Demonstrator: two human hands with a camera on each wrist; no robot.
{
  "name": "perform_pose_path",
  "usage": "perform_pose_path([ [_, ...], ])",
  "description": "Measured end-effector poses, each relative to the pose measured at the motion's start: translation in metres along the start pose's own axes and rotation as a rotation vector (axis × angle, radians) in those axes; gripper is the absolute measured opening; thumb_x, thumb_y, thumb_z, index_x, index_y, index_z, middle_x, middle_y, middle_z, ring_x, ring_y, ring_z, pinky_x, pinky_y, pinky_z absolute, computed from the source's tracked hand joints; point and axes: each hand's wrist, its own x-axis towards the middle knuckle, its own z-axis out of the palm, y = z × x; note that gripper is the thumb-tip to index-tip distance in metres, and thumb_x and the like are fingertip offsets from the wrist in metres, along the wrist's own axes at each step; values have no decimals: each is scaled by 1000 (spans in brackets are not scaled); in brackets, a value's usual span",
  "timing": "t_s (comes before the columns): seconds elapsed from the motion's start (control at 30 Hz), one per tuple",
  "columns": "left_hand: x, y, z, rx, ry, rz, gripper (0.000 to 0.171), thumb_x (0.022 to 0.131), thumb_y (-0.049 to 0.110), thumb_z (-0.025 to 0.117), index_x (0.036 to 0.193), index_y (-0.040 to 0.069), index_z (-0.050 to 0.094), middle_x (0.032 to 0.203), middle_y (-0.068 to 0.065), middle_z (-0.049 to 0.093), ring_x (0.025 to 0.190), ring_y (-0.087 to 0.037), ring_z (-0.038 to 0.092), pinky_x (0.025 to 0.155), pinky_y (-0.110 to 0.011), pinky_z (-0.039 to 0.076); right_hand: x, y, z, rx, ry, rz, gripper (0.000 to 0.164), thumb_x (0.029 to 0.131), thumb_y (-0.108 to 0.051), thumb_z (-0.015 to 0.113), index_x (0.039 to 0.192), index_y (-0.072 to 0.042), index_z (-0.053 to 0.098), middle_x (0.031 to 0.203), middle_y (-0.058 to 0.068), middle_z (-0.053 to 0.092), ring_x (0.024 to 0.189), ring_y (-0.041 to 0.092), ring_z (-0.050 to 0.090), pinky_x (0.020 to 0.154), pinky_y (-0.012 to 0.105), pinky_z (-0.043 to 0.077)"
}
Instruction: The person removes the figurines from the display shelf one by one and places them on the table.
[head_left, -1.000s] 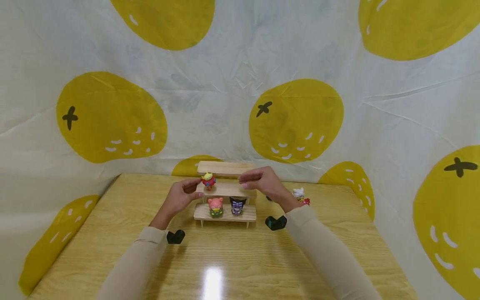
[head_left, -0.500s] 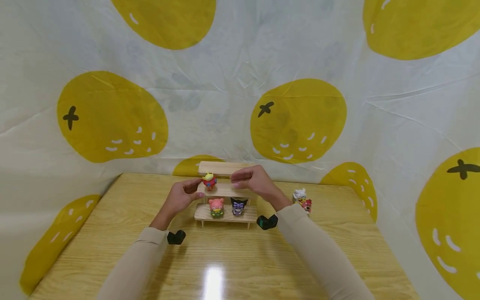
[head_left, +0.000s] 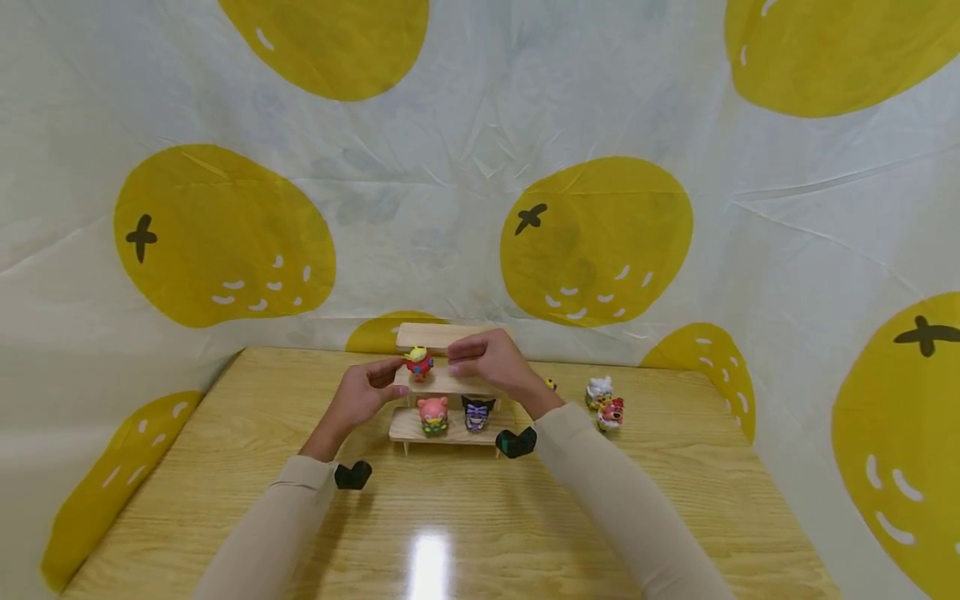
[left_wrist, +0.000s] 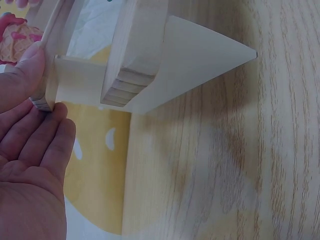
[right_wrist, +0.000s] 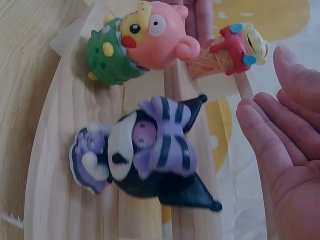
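A three-tier wooden display stand [head_left: 453,385] stands at the table's back. At the left end of its middle tier, my left hand [head_left: 363,396] grips the board, thumb on top and fingers beneath in the left wrist view. On that tier stands a yellow-headed figurine [right_wrist: 235,52] in red with an ice-cream-cone base. My right hand [head_left: 498,367] holds nothing; its fingers extend over the middle tier toward this figurine, a gap between them in the right wrist view. The front tier carries a pink-headed figurine [head_left: 432,416] with a green body and a black-and-purple figurine [right_wrist: 170,140] with a striped bow.
Right of the stand, a white figurine [head_left: 598,390] and a red-topped figurine [head_left: 611,414] stand close together on the wooden table [head_left: 465,508]. A small yellow thing [head_left: 551,384] peeks out behind my right wrist. A fruit-patterned cloth [head_left: 420,233] hangs behind.
My right hand has moved left along the middle tier toward the cone figurine. Its arm has uncovered the two figurines at right and the small yellow thing. The left hand keeps its place.
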Motion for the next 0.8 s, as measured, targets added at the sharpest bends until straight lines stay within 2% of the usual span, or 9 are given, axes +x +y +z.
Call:
perform_pose_path([
  [0.27, 2, 0, -1, 7, 10, -4, 55, 96, 14, 76, 148, 5, 59, 153, -15, 57, 140, -35, 58, 112, -49, 52, 5, -6, 13, -16, 27, 6, 40, 90, -11, 82, 129, -4, 74, 126, 16, 76, 118, 29, 73, 102, 41, 61],
  [0.47, 2, 0, -1, -15, 15, 17, 55, 95, 13, 77, 147, 3, 59, 152, -18, 58, 139, -37, 58, 113, -49, 51, 7, -11, 23, -11, 19, 8, 44, 90, -17, 84, 131, -4, 72, 128, 15, 75, 121, 29, 72, 99, 40, 62],
  [0.8, 3, -2, 0, -37, 8, 36, 56, 95, 11, 78, 147, 2, 59, 152, -18, 57, 139, -38, 58, 112, -50, 51, 11, -12, 34, 18, 17, 34, 52, 90, -14, 83, 139, -9, 67, 131, 14, 74, 121, 28, 72, 96, 43, 63],
])
